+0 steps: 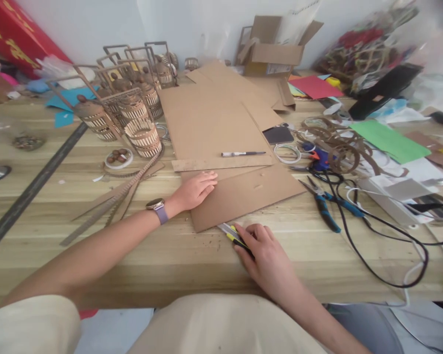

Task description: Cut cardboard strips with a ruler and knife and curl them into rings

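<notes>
My left hand [195, 191] lies flat with fingers stretched out on a brown cardboard sheet [251, 194], pressing its left edge against the wooden table [162, 255]. A watch with a purple strap sits on that wrist. My right hand [264, 250] is closed round a yellow and black utility knife [231, 232], whose blade end touches the near edge of the sheet. A long cardboard strip [221, 163] lies just beyond my left hand, with a pen [242, 154] on a larger cardboard sheet behind it.
Blue-handled pliers [327, 204] and black cables [376, 255] lie to the right, by green paper [389, 140] and cardboard curls [335, 145]. Several woven cardboard lantern baskets [133, 110] stand at the back left. An open box [271, 46] sits at the back. A dark metal ruler [33, 189] crosses the left.
</notes>
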Demonstrator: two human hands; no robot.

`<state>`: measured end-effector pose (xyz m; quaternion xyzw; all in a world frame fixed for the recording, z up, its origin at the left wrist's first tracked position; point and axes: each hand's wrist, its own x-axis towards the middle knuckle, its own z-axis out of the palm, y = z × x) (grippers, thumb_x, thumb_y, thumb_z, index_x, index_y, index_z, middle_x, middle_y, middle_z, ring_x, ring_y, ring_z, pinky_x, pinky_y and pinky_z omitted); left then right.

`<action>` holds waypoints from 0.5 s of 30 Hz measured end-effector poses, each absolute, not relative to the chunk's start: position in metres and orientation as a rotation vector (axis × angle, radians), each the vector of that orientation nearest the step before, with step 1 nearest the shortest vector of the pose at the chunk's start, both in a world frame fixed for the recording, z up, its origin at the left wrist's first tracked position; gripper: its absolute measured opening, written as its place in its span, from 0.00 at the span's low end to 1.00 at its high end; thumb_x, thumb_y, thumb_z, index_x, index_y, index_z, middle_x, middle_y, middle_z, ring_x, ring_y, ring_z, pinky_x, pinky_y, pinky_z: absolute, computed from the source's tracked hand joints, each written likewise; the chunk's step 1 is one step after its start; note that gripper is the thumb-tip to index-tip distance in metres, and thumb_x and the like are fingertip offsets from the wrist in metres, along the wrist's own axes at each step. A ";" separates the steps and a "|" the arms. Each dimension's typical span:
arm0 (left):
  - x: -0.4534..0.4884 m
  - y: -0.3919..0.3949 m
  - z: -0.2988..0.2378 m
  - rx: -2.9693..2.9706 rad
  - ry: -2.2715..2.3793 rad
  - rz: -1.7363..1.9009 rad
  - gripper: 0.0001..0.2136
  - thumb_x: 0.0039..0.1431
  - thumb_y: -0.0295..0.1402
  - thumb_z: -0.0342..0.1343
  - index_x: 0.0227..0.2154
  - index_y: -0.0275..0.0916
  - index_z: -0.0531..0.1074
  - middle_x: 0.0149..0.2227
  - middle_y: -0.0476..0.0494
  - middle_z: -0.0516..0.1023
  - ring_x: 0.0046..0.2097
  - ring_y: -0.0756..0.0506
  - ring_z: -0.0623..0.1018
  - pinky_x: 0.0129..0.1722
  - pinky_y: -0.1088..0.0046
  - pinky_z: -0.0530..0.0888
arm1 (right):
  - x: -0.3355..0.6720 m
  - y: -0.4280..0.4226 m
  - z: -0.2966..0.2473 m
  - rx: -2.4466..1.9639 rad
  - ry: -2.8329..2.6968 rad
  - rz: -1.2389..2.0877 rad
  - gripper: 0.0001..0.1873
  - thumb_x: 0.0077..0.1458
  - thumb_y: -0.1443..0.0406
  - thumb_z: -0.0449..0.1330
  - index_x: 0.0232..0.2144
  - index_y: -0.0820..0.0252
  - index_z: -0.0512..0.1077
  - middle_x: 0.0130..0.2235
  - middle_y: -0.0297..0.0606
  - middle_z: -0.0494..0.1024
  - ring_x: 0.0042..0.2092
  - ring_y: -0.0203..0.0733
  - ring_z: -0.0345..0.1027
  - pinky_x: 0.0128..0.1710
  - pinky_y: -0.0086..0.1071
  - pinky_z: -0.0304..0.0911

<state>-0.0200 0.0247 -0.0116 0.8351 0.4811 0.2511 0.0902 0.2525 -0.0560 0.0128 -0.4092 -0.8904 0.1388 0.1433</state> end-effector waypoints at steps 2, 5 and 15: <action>-0.019 0.024 -0.013 2.489 1.438 0.731 0.19 0.72 0.36 0.40 0.51 0.35 0.74 0.60 0.35 0.72 0.64 0.42 0.68 0.65 0.54 0.63 | 0.250 -0.055 0.013 -1.147 -2.603 0.401 0.21 0.61 0.65 0.55 0.56 0.63 0.70 0.40 0.46 0.72 0.41 0.49 0.66 0.40 0.43 0.72; -0.017 0.024 -0.014 2.522 1.446 0.684 0.19 0.72 0.39 0.43 0.54 0.35 0.73 0.63 0.35 0.68 0.65 0.40 0.65 0.65 0.53 0.62 | 0.251 -0.055 0.013 -1.111 -2.626 0.408 0.21 0.61 0.64 0.55 0.55 0.62 0.70 0.40 0.45 0.72 0.40 0.48 0.67 0.39 0.41 0.72; -0.012 0.029 -0.003 2.652 1.463 0.299 0.20 0.70 0.41 0.45 0.63 0.55 0.63 0.69 0.49 0.56 0.63 0.35 0.61 0.62 0.50 0.57 | 0.247 -0.055 0.020 -1.055 -2.640 0.542 0.21 0.60 0.65 0.56 0.56 0.56 0.70 0.39 0.44 0.73 0.41 0.47 0.69 0.40 0.40 0.73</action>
